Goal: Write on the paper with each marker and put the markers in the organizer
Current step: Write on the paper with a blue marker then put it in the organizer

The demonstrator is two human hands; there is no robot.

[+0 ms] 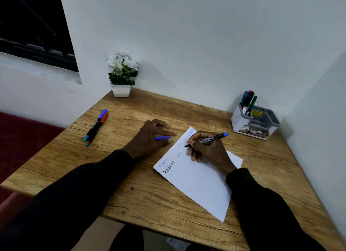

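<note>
A white sheet of paper [198, 183] lies on the wooden table, with several written words along its left edge. My right hand [207, 149] grips a black marker [209, 139] with a teal end, its tip touching the paper near the top. My left hand [151, 136] rests on the table just left of the paper and holds a blue marker cap [162, 138] between its fingers. Two more markers [96, 128], one blue-capped and one red-capped, lie side by side at the table's left. The white and grey organizer [254, 123] stands at the far right with several markers upright in it.
A small white pot of white flowers [122, 73] stands at the table's back left corner against the wall. Walls close the table in behind and on the right. A dark red seat [22, 138] lies beyond the table's left edge.
</note>
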